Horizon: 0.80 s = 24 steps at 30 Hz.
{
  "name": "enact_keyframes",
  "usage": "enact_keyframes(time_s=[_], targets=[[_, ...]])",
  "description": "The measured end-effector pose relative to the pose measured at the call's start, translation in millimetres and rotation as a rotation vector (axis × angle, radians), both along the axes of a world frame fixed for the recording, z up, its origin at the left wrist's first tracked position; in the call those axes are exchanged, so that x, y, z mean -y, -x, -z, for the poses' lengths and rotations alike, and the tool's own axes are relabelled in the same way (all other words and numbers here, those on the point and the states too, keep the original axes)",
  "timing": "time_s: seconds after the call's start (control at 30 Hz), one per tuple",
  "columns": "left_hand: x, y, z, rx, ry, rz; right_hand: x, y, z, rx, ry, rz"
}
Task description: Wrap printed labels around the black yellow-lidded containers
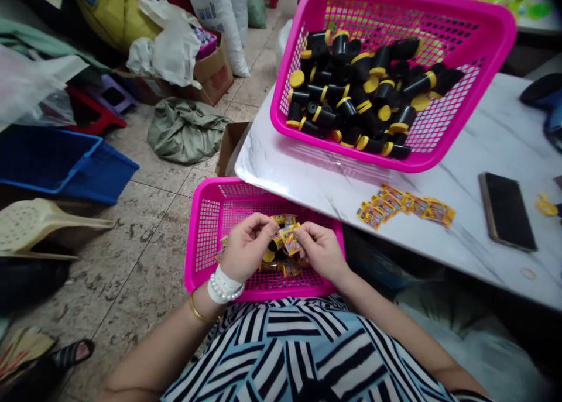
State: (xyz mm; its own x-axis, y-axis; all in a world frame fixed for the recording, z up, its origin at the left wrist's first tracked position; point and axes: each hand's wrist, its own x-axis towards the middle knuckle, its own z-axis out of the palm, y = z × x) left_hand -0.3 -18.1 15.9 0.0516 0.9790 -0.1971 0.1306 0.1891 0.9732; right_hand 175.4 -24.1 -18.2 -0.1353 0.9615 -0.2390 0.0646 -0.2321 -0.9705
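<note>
A small yellow printed label [290,239] is pinched at its right edge between the thumb and fingers of my right hand [324,251]. My left hand [246,247] is closed, its fingertips at the label's left side; what exactly they pinch is too small to tell. Just below those fingertips is a black canister with a yellow cap [276,245]. Both hands are over a low pink basket [199,232], in which several canisters with printed wraps [292,270] lie.
On the marble-look table stands a larger pink basket [478,115] of black, yellow-capped canisters [346,106]. A spread row of labels [404,206] and a phone [508,210] lie nearby. Blue bins [96,174], a beige stool [39,226] and sacks [184,130] crowd the left floor.
</note>
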Motion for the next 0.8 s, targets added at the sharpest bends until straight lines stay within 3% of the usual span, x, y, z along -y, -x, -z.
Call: enact_keyframes(time_s=[0.1, 0.23, 0.53, 0.8], targets=[[18, 5, -4.7, 0.023, 0.012, -0.063, 1, 9, 0.9, 0.001, -0.019, 0.075], [32, 4, -7.1, 0.030, 0.001, -0.073, 4, 16, 0.4, 0.030, -0.063, 0.075], [31, 4, -4.7, -0.154, -0.261, -0.194, 9, 22, 4.9, 0.140, -0.205, 0.073], [30, 3, 0.5, -0.216, -0.287, -0.194, 14, 23, 5.7, 0.277, -0.430, 0.020]])
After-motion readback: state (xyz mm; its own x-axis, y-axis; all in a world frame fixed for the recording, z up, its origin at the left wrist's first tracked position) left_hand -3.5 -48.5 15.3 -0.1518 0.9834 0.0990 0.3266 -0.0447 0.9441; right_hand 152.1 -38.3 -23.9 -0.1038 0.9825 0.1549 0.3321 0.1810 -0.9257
